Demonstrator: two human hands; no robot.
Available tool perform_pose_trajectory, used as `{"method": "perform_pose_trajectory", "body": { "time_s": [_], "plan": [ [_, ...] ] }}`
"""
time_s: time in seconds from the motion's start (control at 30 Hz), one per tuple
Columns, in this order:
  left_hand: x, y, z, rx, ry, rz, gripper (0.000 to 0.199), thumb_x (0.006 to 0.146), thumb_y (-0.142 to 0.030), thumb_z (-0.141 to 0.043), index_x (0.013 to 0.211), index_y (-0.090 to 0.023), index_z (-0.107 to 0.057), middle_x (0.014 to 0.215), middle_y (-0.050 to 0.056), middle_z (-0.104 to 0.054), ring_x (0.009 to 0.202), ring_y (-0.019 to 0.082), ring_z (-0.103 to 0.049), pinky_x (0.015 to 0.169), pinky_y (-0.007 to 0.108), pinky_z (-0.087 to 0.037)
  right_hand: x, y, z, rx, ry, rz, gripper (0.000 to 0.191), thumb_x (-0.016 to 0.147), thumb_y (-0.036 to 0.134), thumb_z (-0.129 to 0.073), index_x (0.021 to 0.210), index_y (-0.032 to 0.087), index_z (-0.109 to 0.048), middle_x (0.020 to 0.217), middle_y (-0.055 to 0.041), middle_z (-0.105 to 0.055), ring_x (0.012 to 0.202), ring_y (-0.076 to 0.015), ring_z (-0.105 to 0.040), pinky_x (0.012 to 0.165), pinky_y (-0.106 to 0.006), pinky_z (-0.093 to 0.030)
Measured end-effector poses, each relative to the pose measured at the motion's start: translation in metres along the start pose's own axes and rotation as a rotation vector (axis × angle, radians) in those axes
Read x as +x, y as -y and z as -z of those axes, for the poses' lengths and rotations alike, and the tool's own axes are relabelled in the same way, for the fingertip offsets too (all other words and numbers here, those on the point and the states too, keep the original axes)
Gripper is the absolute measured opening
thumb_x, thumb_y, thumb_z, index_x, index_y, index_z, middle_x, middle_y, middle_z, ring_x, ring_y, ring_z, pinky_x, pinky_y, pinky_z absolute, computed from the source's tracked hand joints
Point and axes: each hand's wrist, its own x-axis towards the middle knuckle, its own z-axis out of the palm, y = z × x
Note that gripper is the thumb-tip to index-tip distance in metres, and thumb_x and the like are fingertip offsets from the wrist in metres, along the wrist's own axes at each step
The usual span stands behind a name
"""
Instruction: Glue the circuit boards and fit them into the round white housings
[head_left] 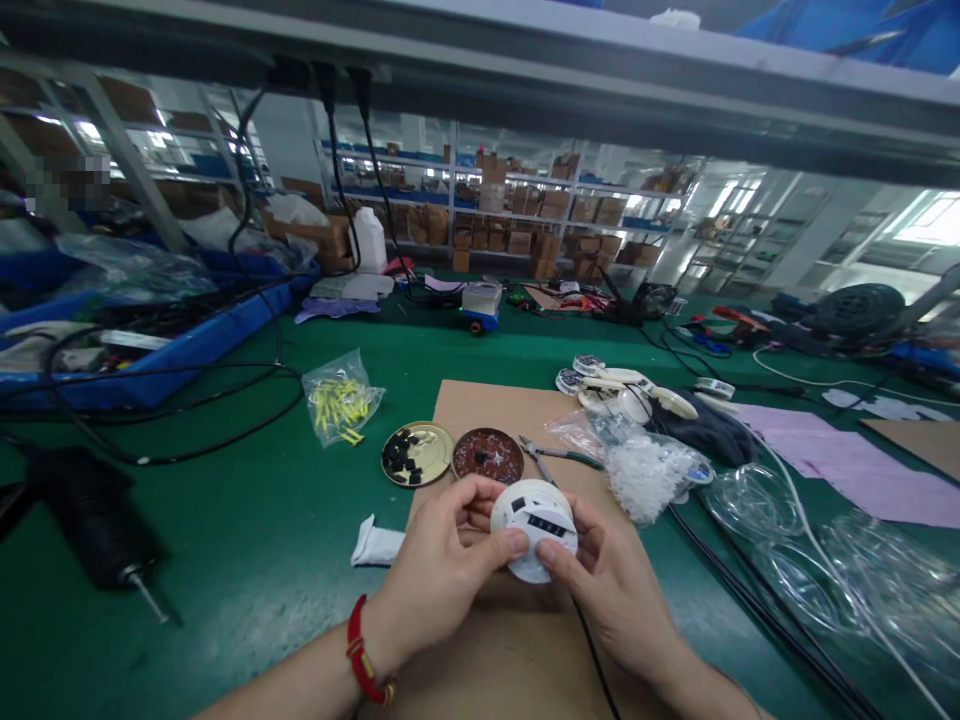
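Both my hands grip a white round meter with a black counter window of several digits on its face. My left hand closes on its left side, thumb on the face; my right hand closes on its right side, thumb also on the face. A black cable hangs below the meter. Just beyond lie a brown round lid with small screws and a gold round lid with small black pieces. Pliers lie beside them. The cardboard sheet is under my hands.
An electric screwdriver hangs at left. A bag of yellow pieces, a small white packet and a blue bin are on the left. Right lie a bag of clear parts, white round housings, coiled clear tubing and cables.
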Motion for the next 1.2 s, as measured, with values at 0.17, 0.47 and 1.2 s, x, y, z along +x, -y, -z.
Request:
{"method": "perform_pose_trajectory", "body": {
  "time_s": [0.17, 0.47, 1.2],
  "plan": [
    [0.004, 0.005, 0.001, -0.28, -0.068, 0.047, 0.04, 0.076, -0.034, -0.07, 0.107, -0.013, -0.058, 0.107, 0.012, -0.067, 0.09, 0.02, -0.065, 0.082, 0.035, -0.052, 0.006, -0.002, 0.001, 0.04, -0.051, 0.054, 0.039, 0.083, 0.046, -0.064, 0.11, 0.019, -0.058, 0.104, -0.0084, -0.067, 0.097, -0.023, -0.062, 0.086, -0.035, -0.05],
    [0.007, 0.006, 0.006, -0.406, -0.126, 0.044, 0.035, 0.083, -0.037, -0.063, 0.107, -0.013, -0.057, 0.113, 0.012, -0.065, 0.1, 0.019, -0.062, 0.084, 0.029, -0.05, 0.0, -0.009, -0.007, -0.07, -0.06, -0.029, 0.03, 0.082, 0.046, -0.065, 0.086, 0.017, -0.059, 0.069, -0.0022, -0.067, 0.067, -0.0163, -0.063, 0.066, -0.028, -0.051],
    [0.0, 0.023, -0.003, 0.032, -0.132, -0.117, 0.033, 0.081, -0.033, -0.065, 0.107, -0.019, -0.052, 0.109, 0.008, -0.064, 0.099, 0.02, -0.06, 0.086, 0.034, -0.048, 0.005, -0.008, -0.005, 0.08, -0.061, 0.048, 0.033, 0.08, 0.035, -0.07, 0.107, 0.021, -0.056, 0.106, -0.0052, -0.069, 0.097, -0.0196, -0.065, 0.086, -0.03, -0.053]
  ]
}}
